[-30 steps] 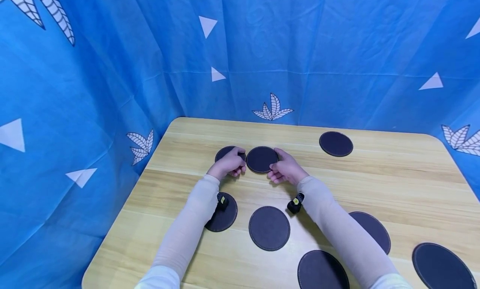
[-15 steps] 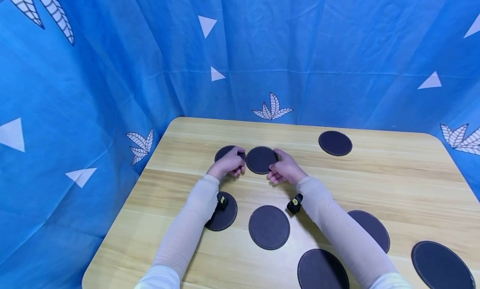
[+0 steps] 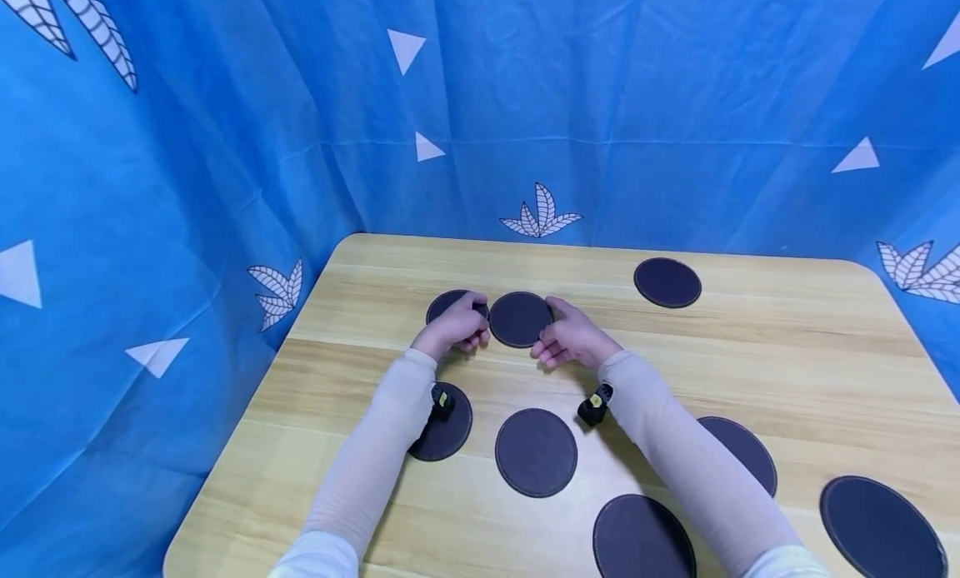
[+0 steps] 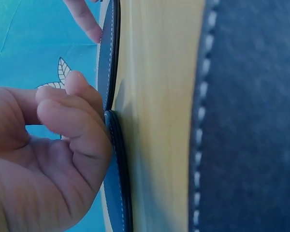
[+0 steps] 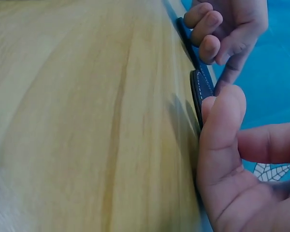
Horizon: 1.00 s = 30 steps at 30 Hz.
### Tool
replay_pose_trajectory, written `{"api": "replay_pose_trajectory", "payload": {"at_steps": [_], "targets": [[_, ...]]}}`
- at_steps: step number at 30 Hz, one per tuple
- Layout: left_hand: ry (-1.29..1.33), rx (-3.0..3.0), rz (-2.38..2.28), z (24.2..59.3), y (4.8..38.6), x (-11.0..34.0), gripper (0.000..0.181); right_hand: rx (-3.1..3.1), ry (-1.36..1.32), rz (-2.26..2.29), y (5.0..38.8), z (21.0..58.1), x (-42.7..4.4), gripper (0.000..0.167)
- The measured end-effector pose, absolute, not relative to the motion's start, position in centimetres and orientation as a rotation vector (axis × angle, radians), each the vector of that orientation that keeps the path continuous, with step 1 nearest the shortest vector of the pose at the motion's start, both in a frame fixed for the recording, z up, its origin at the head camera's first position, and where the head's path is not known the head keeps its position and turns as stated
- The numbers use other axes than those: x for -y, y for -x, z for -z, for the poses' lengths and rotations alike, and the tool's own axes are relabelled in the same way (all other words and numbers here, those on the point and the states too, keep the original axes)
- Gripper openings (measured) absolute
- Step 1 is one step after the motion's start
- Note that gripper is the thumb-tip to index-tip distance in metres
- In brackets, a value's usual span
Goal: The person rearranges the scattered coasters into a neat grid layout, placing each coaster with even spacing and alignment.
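Two dark round leather coasters with stitched rims lie side by side at the back of the table, edges touching or nearly so. My left hand (image 3: 455, 325) is over the right part of the left coaster (image 3: 444, 302), one finger reaching to the seam and the others loosely curled. What its fingertip touches is partly hidden. My right hand (image 3: 573, 335) holds the right edge of the other coaster (image 3: 520, 319), thumb and forefinger set around the rim. In the left wrist view the left hand's curled fingers (image 4: 82, 111) are close beside the coasters.
More coasters lie flat on the wooden table (image 3: 360, 278): one at the back right (image 3: 667, 282), one in the middle (image 3: 536, 452), one partly under the left forearm (image 3: 444, 432), and several nearer the front right. A blue curtain (image 3: 517, 87) hangs behind and to the left.
The head view has shifted slightly. Both hands keep almost the same place at the two back coasters, and the coasters show no clear movement on the table.
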<state>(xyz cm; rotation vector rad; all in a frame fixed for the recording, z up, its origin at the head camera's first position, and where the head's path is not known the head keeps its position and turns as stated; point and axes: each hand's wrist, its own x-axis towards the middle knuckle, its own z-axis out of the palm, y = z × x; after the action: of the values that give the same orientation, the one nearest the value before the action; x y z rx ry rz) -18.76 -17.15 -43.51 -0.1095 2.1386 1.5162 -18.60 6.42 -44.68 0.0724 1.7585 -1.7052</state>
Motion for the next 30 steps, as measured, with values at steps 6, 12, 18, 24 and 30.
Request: {"api": "replay_pose_trajectory", "payload": {"at_steps": [6, 12, 18, 24, 30], "targets": [[0.064, -2.194, -1.494, 42.9, 19.3, 16.3, 0.058, -1.814, -0.095, 1.749, 19.2, 43.7, -7.9, 0.087], [-0.009, -2.245, -1.506, 42.2, 20.3, 14.1, 0.046, -1.952, -0.081, 1.761, 20.3, 42.3, -10.6, 0.071], [-0.1, -2.272, -1.54, 41.7, 21.7, 10.4, 0.042, -2.272, -0.057, 1.631, 21.6, 41.9, -14.6, 0.057], [-0.184, -2.211, -1.579, 41.1, 23.1, 6.2, 0.042, -2.482, -0.063, 1.496, 22.5, 41.8, -18.4, 0.052], [-0.242, -2.181, -1.605, 41.5, 24.1, 2.3, 0.04, -2.663, -0.104, 1.354, 23.2, 42.0, -21.6, 0.046]]}}
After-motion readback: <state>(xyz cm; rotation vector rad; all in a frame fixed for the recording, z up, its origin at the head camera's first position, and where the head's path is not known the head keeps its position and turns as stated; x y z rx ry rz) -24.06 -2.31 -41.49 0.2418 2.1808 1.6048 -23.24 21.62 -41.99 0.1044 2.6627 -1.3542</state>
